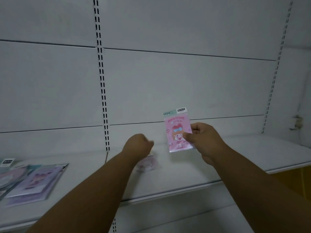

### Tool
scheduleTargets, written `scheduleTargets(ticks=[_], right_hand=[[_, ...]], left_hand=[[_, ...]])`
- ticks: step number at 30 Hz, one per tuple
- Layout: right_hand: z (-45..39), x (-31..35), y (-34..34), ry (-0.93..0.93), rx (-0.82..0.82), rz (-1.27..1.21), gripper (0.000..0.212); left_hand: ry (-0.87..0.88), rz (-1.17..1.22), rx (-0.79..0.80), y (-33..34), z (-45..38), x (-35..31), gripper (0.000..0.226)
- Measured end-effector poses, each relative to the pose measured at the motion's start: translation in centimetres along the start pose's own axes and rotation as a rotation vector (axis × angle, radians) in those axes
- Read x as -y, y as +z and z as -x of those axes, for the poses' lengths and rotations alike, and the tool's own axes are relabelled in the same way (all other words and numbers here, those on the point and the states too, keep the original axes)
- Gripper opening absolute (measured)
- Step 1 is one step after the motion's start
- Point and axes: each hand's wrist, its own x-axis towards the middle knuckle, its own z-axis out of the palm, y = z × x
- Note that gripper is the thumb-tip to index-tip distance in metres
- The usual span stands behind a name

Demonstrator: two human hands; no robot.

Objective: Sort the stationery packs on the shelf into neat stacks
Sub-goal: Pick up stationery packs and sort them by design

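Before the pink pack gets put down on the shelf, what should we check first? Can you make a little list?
1. Is the pink pack held firmly? Ok: the right hand pinches its right edge, upright above the shelf.
2. Is the left hand free to help? Cannot tell: it is blurred, fingers curled, above a pale pack.
3. Is there bare shelf under the pink pack? Ok.
4. Are there stacks to join? Ok: purple packs lie overlapping at far left.
5. Does the pink pack match the pale pack? Cannot tell: too blurred.
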Motion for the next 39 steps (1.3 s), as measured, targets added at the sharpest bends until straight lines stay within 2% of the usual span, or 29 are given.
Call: scheduleTargets(ticks=[2, 3, 5, 7, 11, 14, 17, 20, 23, 29, 34, 39], right_hand=[[-0.9, -0.3, -1.3, 0.018, 0.028, 0.017, 0.01], [-1.5, -0.5, -2.0, 0.029, 0.041, 0.028, 0.01], [-2.8, -1.2, -3.6, 0.051, 0.059, 0.085, 0.01], [-4.3, -2.4, -5.1, 0.072, 0.053, 0.214, 0.011], [-7.4, -5.5, -6.6, 0.134, 0.138, 0.624, 0.022], [-9.1, -7.5, -6.7, 0.09, 0.22, 0.912, 0.03], [-10.2, -8.9, -6.7, 0.005, 0.241, 1.047, 0.032], [-10.4, -9.8, -7.0, -0.041, 0.244, 1.115, 0.038], [-10.1, -9.6, -6.9, -0.181, 0.21, 1.108, 0.029], [-9.0, -3.6, -3.3, -0.605, 0.105, 0.948, 0.046], [-5.2, 3.1, 3.8, -0.81, 0.188, 0.827, 0.048], [2.0, 8.9, 13.8, -0.922, 0.248, 0.71, 0.049]], left_hand=[[-0.044, 0.514, 0.109, 1.1, -0.5, -3.0, 0.029], [-0.066, 0.668, 0.15, 1.7, -0.8, -4.4, 0.028], [-0.064, 0.772, 0.198, 3.1, -1.9, -6.5, 0.023], [-0.07, 0.767, 0.204, 4.7, -3.0, -7.7, 0.018], [-0.153, 0.517, 0.196, 8.5, -5.3, -8.3, 0.021], [-0.211, 0.359, 0.219, 11.4, -6.7, -7.9, 0.023], [-0.207, 0.152, 0.172, 13.5, -7.9, -7.5, 0.025], [-0.138, -0.187, 0.083, 14.4, -8.1, -7.4, 0.033], [-0.089, -0.369, -0.032, 14.8, -7.7, -7.0, 0.046], [-0.048, -0.506, -0.11, 11.2, -6.0, -4.7, 0.053], [-0.068, -0.545, -0.22, 2.8, -0.3, 0.3, 0.04], [-0.139, -0.615, -0.327, -7.9, 7.3, 8.6, 0.037]])
